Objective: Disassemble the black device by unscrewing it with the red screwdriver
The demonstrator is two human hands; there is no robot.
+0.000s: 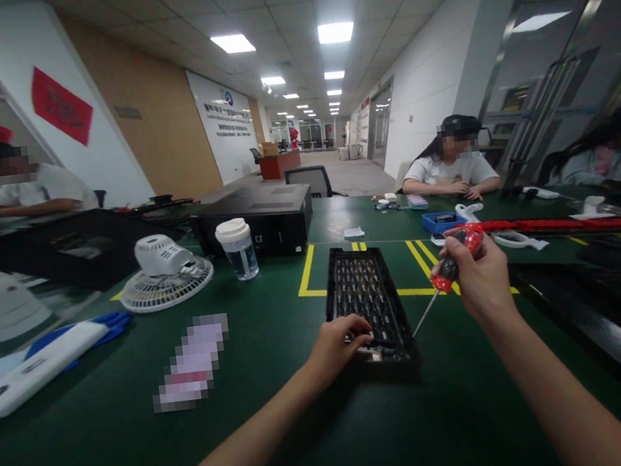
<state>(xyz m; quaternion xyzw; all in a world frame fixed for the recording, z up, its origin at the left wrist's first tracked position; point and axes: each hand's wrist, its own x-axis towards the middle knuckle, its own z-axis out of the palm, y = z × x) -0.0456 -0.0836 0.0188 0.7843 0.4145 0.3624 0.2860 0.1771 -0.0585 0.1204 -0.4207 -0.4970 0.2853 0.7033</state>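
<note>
A long black rectangular case (362,294) with rows of shiny dark cells lies on the green table. My left hand (337,346) grips its near left edge, fingers curled over the side beside small white parts (377,356) at the near end. My right hand (480,270) is closed round the red-and-black handle of a screwdriver (443,272). The thin metal shaft slants down to the left, and its tip is by the case's right edge near the front. Whether the tip touches the case I cannot tell.
Left stand a lidded cup (238,249), a white fan part (166,272), a white elongated part (40,368) and a black computer case (255,217). Right lie a blue tray (437,223) and a dark panel (607,326). Yellow tape (309,270) marks the table. Other people sit around it.
</note>
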